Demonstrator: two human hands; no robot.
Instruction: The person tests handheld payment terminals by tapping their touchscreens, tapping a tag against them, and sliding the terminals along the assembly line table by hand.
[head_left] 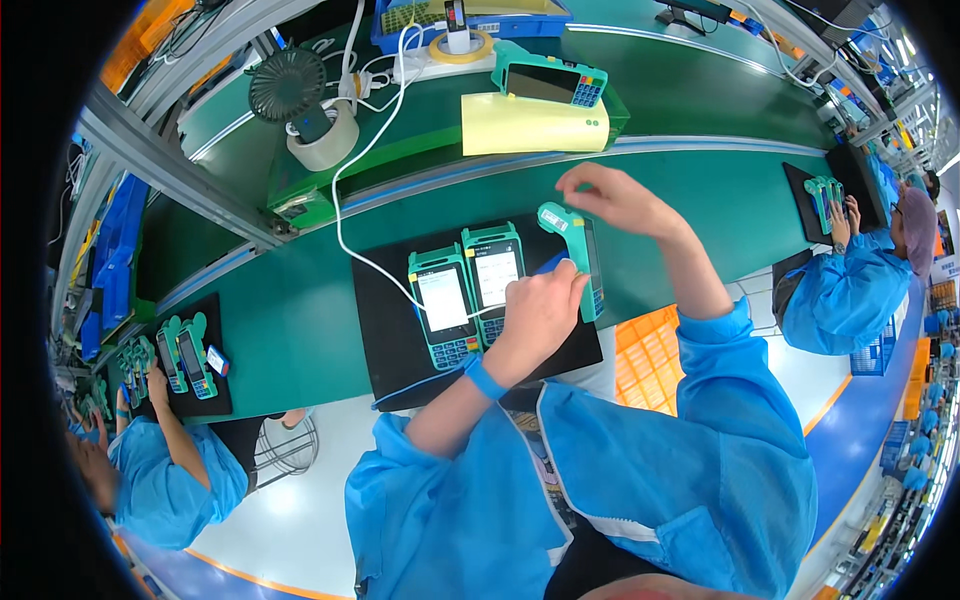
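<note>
Two green payment terminals, a left one and a middle one, lie with lit screens on a black mat. A third green terminal is turned on its side at the mat's right, a white label on its top end. My left hand is closed against its near side, with a white cable running across the left terminal into the fingers; the cable's end is hidden. My right hand is raised just beyond the third terminal, fingers loosely bent and apart, holding nothing visible.
Behind the mat, a raised green shelf holds a yellow sheet, another terminal, a small fan and a tape roll. A metal frame post slants at left. Co-workers sit at both sides, with terminals on black mats.
</note>
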